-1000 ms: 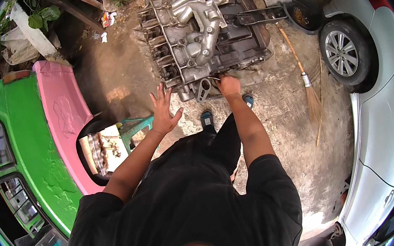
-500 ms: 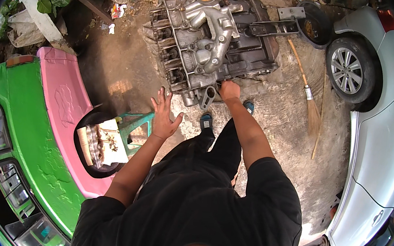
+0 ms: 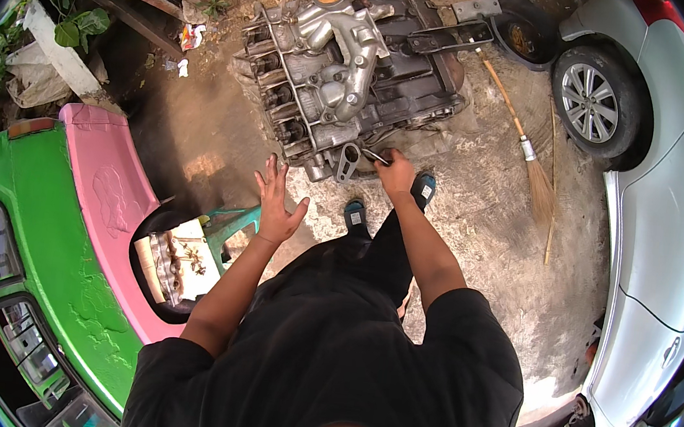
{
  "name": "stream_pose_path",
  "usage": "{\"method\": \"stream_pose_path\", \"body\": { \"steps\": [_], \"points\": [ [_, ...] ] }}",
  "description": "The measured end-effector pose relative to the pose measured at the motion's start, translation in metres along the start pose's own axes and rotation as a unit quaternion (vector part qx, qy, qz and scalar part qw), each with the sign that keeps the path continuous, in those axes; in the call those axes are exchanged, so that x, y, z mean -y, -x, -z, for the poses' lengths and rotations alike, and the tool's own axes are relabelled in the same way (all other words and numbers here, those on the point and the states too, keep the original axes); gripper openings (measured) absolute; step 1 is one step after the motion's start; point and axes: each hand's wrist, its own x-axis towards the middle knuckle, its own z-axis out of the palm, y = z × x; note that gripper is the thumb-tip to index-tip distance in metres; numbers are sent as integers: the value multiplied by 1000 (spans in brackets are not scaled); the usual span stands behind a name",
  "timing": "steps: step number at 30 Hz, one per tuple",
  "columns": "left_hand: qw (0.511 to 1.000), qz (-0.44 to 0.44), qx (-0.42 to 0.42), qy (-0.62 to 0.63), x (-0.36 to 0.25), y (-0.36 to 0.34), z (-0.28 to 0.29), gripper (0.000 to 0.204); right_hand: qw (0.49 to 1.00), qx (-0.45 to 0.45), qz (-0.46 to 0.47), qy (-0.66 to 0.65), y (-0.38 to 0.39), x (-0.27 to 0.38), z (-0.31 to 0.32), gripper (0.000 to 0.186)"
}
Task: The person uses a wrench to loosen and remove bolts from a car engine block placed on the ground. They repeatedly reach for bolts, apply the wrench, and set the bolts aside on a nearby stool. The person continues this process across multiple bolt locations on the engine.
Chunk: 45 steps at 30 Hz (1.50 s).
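Note:
A greasy metal engine (image 3: 335,86) lies on the ground ahead of me, topped by a silver branched intake manifold (image 3: 359,64). At its near edge, a flat grey bracket with an oblong opening (image 3: 348,164) sticks out toward me. My right hand (image 3: 398,175) is closed around a slim, dark metal tool (image 3: 375,157) just right of that bracket. The tool's far end points at the engine's edge; whether it touches is too small to tell. My left hand (image 3: 279,211) hovers left of the bracket, fingers spread, with dark smudges on the fingertips and nothing held.
Left stands a green and pink vehicle (image 3: 91,269), beside a green stool (image 3: 231,226). Engine parts rest on a pale board (image 3: 189,255) there. A broom (image 3: 527,146) lies right of the engine, near a silver car (image 3: 661,225). A black round pan (image 3: 527,32) sits behind.
My right hand has drawn back slightly from the engine's edge, and the metal tool in it now shows. My left hand stays spread. The whole view has shifted a little.

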Motion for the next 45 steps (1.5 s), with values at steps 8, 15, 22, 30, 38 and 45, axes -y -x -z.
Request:
{"method": "stream_pose_path", "body": {
  "steps": [8, 15, 22, 30, 38, 45],
  "points": [
    [997, -60, -28, 25, -8, -16, 7, 88, 754, -6, -309, -579, 21, -1, 0, 36],
    [993, -117, 13, 7, -23, -38, 16, 79, 769, -28, -295, -567, 15, 27, 18, 33],
    [988, -111, 84, -73, -38, -62, 6, 78, 782, -6, -299, -546, 6, 42, 17, 28],
    [988, -67, 102, -90, -33, -64, 1, 89, 812, -82, -225, -532, -6, 53, -5, 25],
    [976, -36, 108, -183, -27, -61, -1, 99, 815, -138, -261, -498, -9, 69, -10, 18],
    [971, -20, 132, -197, -24, -63, -1, 103, 814, -182, -281, -475, -10, 81, -6, 13]
  ]
}}
